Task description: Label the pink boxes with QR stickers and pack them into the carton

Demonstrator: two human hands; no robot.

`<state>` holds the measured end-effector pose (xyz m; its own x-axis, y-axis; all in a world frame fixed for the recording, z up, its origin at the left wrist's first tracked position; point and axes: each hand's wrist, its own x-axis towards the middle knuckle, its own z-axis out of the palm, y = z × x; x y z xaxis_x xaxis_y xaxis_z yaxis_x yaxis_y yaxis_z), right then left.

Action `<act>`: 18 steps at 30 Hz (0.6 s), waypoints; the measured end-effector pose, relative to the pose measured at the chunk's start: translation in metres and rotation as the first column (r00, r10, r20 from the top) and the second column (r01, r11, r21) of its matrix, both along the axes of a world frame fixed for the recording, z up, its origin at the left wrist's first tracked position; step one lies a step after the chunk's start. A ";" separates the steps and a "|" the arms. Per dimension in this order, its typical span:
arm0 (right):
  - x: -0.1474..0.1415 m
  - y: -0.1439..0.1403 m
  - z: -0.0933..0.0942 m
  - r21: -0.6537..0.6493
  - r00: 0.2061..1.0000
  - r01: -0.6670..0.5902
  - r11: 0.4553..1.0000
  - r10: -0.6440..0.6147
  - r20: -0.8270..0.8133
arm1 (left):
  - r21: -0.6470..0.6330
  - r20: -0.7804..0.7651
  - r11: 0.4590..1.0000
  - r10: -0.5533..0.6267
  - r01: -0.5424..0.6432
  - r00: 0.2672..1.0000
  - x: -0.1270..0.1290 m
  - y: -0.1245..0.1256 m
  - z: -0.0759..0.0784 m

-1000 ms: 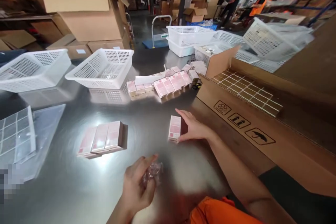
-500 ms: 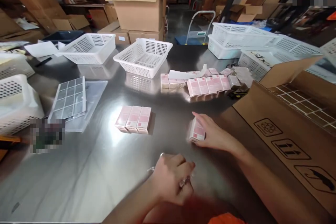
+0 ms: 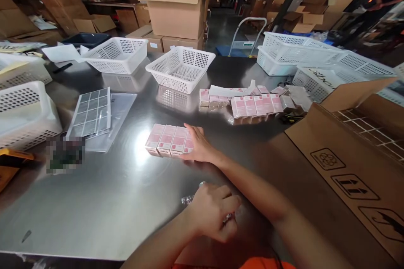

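**At the row of pink boxes: right hand flat, left hand balled on wrap**

Against the row's right end, the right hand point(image 3: 198, 148) lies open, fingers straight, palm side pressed to the last pink box point(image 3: 188, 146). Not a grasp; nothing is pinched. Hand covers part of that box, so I cannot tell whether it sits flush with its neighbours. The row point(image 3: 167, 140) is three more boxes side by side, long edges touching, label faces up, lying flat on the steel table point(image 3: 94, 210). The flat push looks suited to keeping the edges lined up.

Left hand point(image 3: 211, 212), nearer the body, is curled into a fist around crumpled clear wrap point(image 3: 188, 199); a bit pokes out at the thumb side. Held off to one side, apart from the row.

Round about: a sheet of labels point(image 3: 91, 112) on a clear sleeve to the left, well apart. Two white baskets point(image 3: 180, 69) farther back. Beyond the row, a longer line of pink boxes point(image 3: 256, 105) with loose ones beside it. A big open carton point(image 3: 347, 164) lies along the right, just beside the right forearm, and hems in that side. Between hands and row the table shows only glare.
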<state>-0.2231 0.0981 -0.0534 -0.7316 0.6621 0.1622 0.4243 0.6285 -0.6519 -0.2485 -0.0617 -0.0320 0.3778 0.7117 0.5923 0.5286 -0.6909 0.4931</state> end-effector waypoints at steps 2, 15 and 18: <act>-0.005 -0.004 0.000 0.021 1.000 0.021 1.000 -0.021 -0.003 | 0.002 0.025 1.000 -0.008 0.008 1.000 0.001 -0.001 0.001; 0.062 0.090 0.067 0.529 0.871 -0.039 0.848 -0.231 0.434 | -0.064 -0.008 0.993 0.097 -0.097 0.995 -0.011 0.004 0.006; 0.101 0.121 0.082 0.538 0.790 -0.237 0.809 -0.162 0.592 | -0.069 -0.022 0.994 0.082 -0.083 0.996 -0.008 0.001 -0.003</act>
